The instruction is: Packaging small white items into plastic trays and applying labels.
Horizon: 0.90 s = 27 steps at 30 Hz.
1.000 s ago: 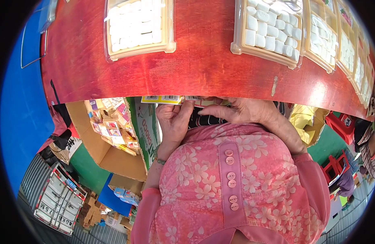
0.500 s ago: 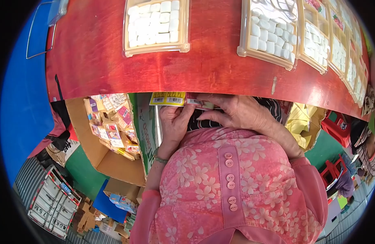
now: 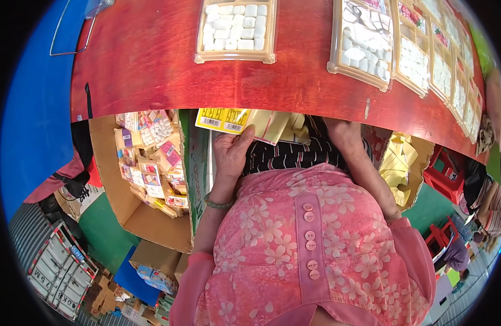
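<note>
In my lap just under the table's front edge, my left hand is closed on printed cards. Yellow faces with barcodes show at their left end, with plainer yellowish folded pieces spread to the right over my black striped clothing. The left thumb lies on top of the cards. My right hand is apart from them, farther right, partly beneath the table edge. Its fingers are hidden there, so whether it holds anything is not visible.
On the red table stand a clear-lidded tray of white pillow-shaped pieces and several similar trays at the right. A carton of small packs stands left of my lap; a box of yellow folded paper stands right.
My right hand has left the cards and moved right, toward the table edge. The left hand keeps the cards, whose yellowish folded pieces now show. The whole view has shifted slightly.
</note>
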Each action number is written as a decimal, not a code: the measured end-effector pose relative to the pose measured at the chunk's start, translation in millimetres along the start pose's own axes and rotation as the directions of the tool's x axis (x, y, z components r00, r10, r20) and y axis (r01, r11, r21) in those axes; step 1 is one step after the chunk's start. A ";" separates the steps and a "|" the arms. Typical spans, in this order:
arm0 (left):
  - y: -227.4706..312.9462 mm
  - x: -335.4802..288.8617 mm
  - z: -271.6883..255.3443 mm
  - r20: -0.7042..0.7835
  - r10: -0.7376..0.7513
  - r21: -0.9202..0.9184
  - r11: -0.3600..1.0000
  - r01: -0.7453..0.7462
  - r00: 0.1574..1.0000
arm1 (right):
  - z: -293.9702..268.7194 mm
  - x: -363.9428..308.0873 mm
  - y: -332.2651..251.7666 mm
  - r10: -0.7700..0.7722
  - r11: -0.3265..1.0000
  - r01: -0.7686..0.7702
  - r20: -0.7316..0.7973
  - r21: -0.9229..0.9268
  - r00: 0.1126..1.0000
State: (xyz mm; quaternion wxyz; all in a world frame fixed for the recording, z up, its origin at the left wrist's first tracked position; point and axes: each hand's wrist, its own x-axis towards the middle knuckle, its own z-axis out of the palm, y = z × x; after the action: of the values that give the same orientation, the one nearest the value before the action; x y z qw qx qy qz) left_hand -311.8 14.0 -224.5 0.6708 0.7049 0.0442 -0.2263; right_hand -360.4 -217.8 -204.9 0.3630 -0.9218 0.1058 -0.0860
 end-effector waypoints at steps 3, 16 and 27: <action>-4.4 4.0 -4.1 0.001 0.003 0.035 0.999 -0.003 1.000 | -5.0 -11.6 59.1 0.001 0.998 -0.014 -0.226 -0.055 0.974; 48.5 -12.0 -23.1 0.012 -0.061 0.441 0.896 0.050 0.998 | -128.1 -81.2 2.2 0.404 0.849 -0.292 -0.185 0.439 0.896; 149.5 -70.3 -6.5 0.539 0.041 0.130 0.983 -0.131 0.842 | -117.5 -16.3 -114.4 -0.281 0.880 0.192 0.149 0.434 0.948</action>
State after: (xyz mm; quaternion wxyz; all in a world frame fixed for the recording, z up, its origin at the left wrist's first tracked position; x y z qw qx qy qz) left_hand -318.3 22.9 -59.5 0.6066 0.6676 -0.1944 -0.3855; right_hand -388.6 -208.4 -42.7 0.5458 -0.8335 -0.0673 -0.0536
